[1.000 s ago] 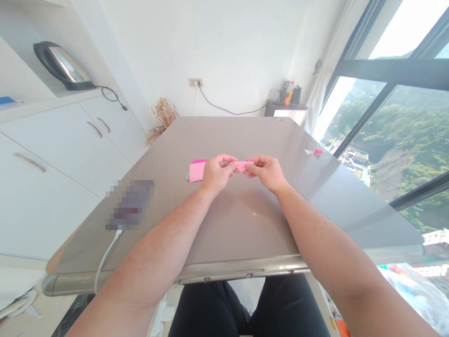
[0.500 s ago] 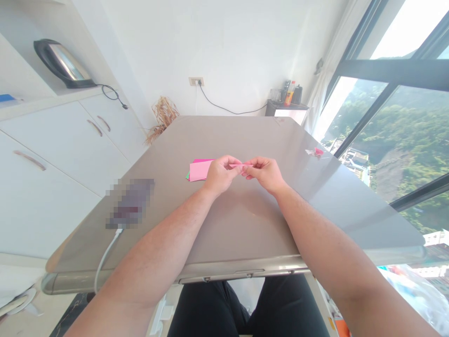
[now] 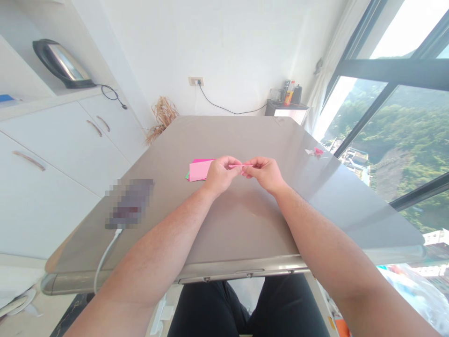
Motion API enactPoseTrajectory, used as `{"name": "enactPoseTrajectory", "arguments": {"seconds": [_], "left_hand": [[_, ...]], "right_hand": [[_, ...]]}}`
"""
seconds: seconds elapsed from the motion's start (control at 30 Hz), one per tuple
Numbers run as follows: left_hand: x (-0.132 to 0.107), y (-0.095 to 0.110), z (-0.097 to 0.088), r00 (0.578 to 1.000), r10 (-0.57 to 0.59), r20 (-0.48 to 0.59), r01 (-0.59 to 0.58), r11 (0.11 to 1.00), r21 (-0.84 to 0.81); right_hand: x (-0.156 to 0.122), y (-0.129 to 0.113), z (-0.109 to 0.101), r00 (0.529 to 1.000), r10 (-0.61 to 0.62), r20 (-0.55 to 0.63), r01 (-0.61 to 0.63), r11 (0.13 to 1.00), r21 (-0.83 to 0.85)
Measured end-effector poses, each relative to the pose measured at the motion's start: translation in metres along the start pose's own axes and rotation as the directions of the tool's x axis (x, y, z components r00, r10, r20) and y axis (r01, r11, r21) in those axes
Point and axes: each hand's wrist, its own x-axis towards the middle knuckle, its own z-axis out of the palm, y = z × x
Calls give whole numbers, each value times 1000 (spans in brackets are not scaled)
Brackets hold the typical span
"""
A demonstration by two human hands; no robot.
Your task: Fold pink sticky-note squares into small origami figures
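Note:
Between my two hands is a narrow strip of folded pink paper (image 3: 235,165), seen nearly edge-on above the table. My left hand (image 3: 223,174) pinches its left part between thumb and fingers. On the other end, my right hand (image 3: 262,172) closes in the same way, its fingertips almost meeting the left ones. Much of the paper is hidden by the fingers. Just left of my left hand lies a small stack of coloured paper (image 3: 199,170), light pink on top, with darker pink and green edges showing beneath.
A blurred-out dark device (image 3: 131,203) with a white cable (image 3: 106,255) lies on the table (image 3: 231,135) at left. Pink and white scraps (image 3: 317,151) lie near the right edge. A kettle (image 3: 65,64) stands on the left counter, bottles (image 3: 289,93) on a small cabinet behind.
Hardly anything differs: both hands stay in place on the pink paper, with only tiny shifts of the fingertips.

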Motion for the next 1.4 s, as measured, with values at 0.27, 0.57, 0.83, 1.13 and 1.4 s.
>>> {"name": "enactPoseTrajectory", "arguments": {"seconds": [0.27, 0.57, 0.83, 1.13, 1.4], "left_hand": [[0, 4, 1, 999, -37, 3, 37, 998, -55], [-1, 5, 2, 1000, -27, -11, 27, 998, -50], [0, 7, 0, 998, -32, -51, 31, 999, -12], [-1, 7, 0, 999, -29, -32, 28, 999, -19], [-1, 6, -2, 1000, 5, 4, -5, 1000, -17]], "right_hand": [[-1, -2, 1, 1000, -5, -7, 5, 1000, 6], [-1, -3, 1, 1000, -2, -11, 2, 1000, 18], [-2, -5, -1, 999, 21, -37, -20, 1000, 22], [0, -2, -2, 999, -15, -31, 17, 999, 47], [-3, -6, 0, 999, -19, -36, 19, 1000, -15]]}}
